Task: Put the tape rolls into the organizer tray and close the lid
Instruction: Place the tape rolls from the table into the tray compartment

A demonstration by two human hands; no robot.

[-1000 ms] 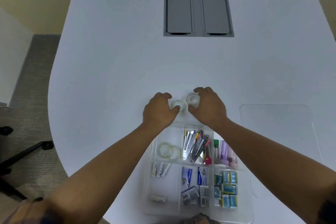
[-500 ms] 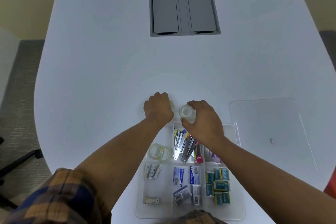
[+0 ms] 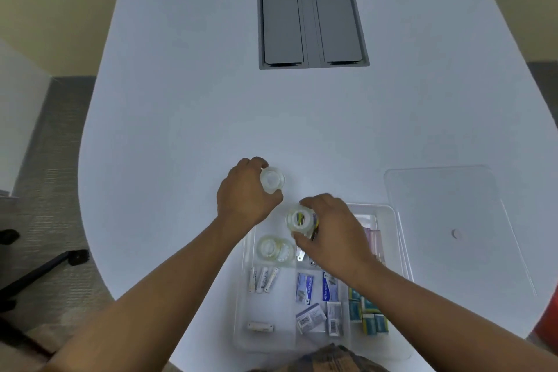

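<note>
Two clear tape rolls are in the person's hands, one in each. The left hand curls around a tape roll just beyond the far edge of the organizer tray, fingers wrapped on its far side and thumb on the near side; whether the roll rests on the white table or hangs just above it, I can't make out. The right hand pinches a second tape roll between fingertips and thumb, holding it over the tray's far end — coloured bits of the tray's contents show through its hollow core.

A third tape roll already lies flat in the tray's far-left compartment, just beside the right hand's thumb. Nearer the person in the left column sit a few small white batteries, with another one lying alone closer still. The middle column holds blue-and-white staple boxes, and small teal packets are stacked at the right, partly hidden by the right forearm.

The clear lid lies flat on the table to the right of the tray, apart from it — the tray stands open. Farther up the table is a grey recessed cable hatch.
</note>
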